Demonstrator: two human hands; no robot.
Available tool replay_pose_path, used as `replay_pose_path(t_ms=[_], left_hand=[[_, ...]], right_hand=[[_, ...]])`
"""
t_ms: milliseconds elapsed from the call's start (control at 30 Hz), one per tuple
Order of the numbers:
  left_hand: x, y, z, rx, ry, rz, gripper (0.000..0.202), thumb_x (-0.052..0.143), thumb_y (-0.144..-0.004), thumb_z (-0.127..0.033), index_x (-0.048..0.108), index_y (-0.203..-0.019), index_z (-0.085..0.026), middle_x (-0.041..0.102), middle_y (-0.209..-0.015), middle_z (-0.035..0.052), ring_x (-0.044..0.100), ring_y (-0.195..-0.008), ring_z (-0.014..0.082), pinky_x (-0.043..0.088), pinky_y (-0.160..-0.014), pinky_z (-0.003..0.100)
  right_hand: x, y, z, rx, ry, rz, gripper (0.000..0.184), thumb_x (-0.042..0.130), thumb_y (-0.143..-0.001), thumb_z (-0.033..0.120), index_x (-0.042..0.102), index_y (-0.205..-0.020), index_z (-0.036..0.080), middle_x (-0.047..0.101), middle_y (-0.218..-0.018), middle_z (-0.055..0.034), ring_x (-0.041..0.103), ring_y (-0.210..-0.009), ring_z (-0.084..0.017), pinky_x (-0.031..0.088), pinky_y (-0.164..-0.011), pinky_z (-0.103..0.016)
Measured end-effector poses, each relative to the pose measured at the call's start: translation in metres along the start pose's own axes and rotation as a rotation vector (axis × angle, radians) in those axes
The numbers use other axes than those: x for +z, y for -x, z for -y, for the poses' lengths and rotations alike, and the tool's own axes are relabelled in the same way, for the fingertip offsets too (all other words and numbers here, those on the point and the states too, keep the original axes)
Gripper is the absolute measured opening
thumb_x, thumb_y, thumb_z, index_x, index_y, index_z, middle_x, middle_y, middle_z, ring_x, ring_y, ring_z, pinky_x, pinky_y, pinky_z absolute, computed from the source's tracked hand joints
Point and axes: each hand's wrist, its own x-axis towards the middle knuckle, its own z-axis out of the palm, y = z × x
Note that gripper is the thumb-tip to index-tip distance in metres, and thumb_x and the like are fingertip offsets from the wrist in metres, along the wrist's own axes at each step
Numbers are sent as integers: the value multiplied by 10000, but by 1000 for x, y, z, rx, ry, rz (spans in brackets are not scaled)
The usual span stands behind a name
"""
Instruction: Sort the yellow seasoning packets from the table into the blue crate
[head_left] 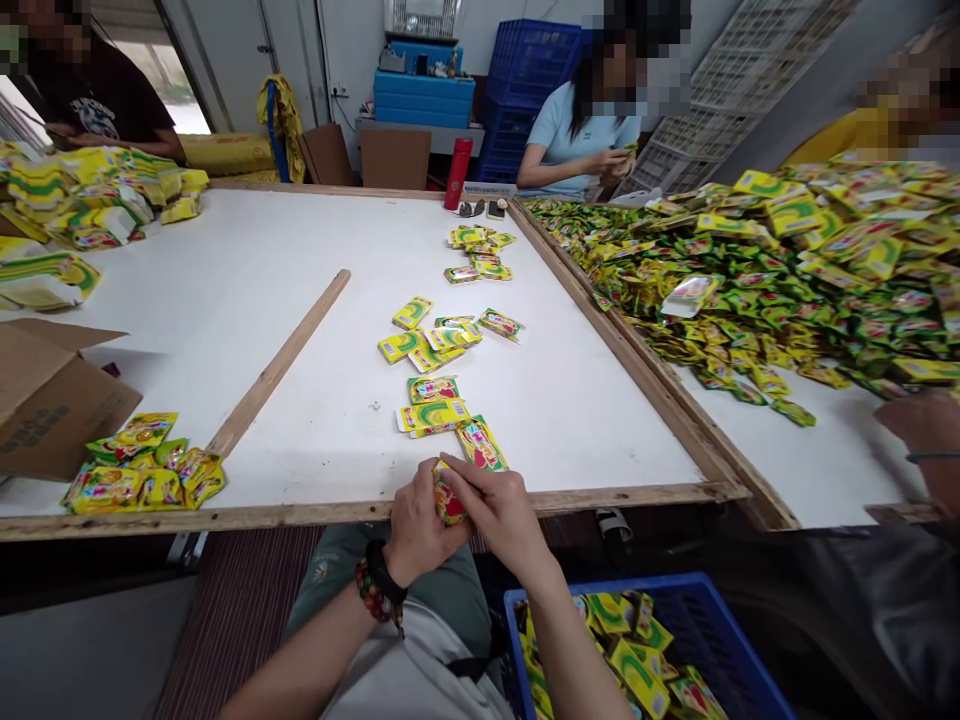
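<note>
Both of my hands meet at the near edge of the white table [225, 300]. My left hand [416, 530] and my right hand [495, 510] are closed together on one small yellow-and-red packet [448, 500], which shows only partly between the fingers. Just beyond them lie a red-green packet [480, 443] and a flat yellow carton [433, 417]. Further out, several more packets and cartons [439, 335] are scattered across the table. A beaded bracelet and a dark band sit on my left wrist.
A blue crate [720, 650] of packets stands low by my right arm. A packet pile [142, 470], a cardboard box [45, 400] and a wooden slat [281, 360] lie left. The right table holds a big packet heap [787, 270]. Three other people sit around; one's hand [922, 430] rests right.
</note>
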Motion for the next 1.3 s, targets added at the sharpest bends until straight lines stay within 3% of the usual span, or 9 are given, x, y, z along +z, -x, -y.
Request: replay_pose_path(t_ms=[167,467,633,767,833,933,1067,1200,1300], left_hand=[[0,-1,0,-49,-19,15,572,634,-686,-350,373,-1176,-210,683,-934,66,690,-801,275,520,-629,352],[2,6,3,-28,-49,48,417,598,-732,-354,444,-1079,-181,634,-798,60,623,-640,242,464,-548,331],[-39,-25,3,166,-59,259,585,727,-710,-500,492,-1166,-219,610,-1147,94,581,-1038,277,496,-881,408],[-63,-83,22,42,-367,253,498,664,-798,-403,499,-1203,-164,587,-1212,149,549,-1108,321,435,-963,466],[-61,-108,28,-22,-456,398,542,721,-739,-375,511,-1181,-140,607,-1177,165,568,-1084,341,455,-918,443],[-48,-127,27,-25,-490,486,567,785,-648,-314,533,-1127,-146,646,-1085,144,598,-1020,334,478,-829,384],[-49,-118,26,-5,-507,483,474,745,-689,-327,546,-1089,-171,658,-1014,103,628,-944,286,474,-784,337],[-75,-96,27,-12,-415,410,413,720,-729,-428,580,-1034,-188,639,-968,72,628,-899,253,481,-784,338],[-87,-79,14,-26,-230,228,409,730,-725,-381,572,-1055,-200,625,-972,51,618,-865,218,495,-787,339]], right_hand=[[-5,-3,-1,108,-126,23,334,561,-903,389,713,-1130,196,758,-1022,-63,706,-844,-262,578,-735,-389],[10,20,7,-113,231,78,428,406,-972,323,543,-1363,212,717,-850,-110,666,-710,-220,521,-627,-307],[-56,77,-25,175,521,17,330,505,-880,333,736,-1108,277,766,-847,-115,721,-706,-281,531,-588,-342],[-94,108,-63,414,757,83,321,656,-749,356,764,-1037,263,766,-806,-139,724,-685,-359,528,-509,-390],[-81,96,-75,278,654,31,364,604,-808,330,709,-1150,260,736,-1062,-142,705,-937,-355,569,-716,-450],[-40,48,-83,48,506,-166,448,504,-872,254,584,-1312,245,511,-1421,-130,475,-1308,-317,438,-1016,-523],[-15,-22,-94,144,463,-366,716,543,-858,303,266,-1506,177,155,-1590,-188,100,-1459,-380,279,-1068,-654],[-24,-50,-102,272,466,-244,541,546,-866,292,492,-1379,131,390,-1475,-238,335,-1383,-388,332,-1067,-586],[-23,-45,-81,173,450,-241,484,564,-868,328,555,-1328,177,387,-1493,-196,276,-1410,-390,226,-1092,-653]])
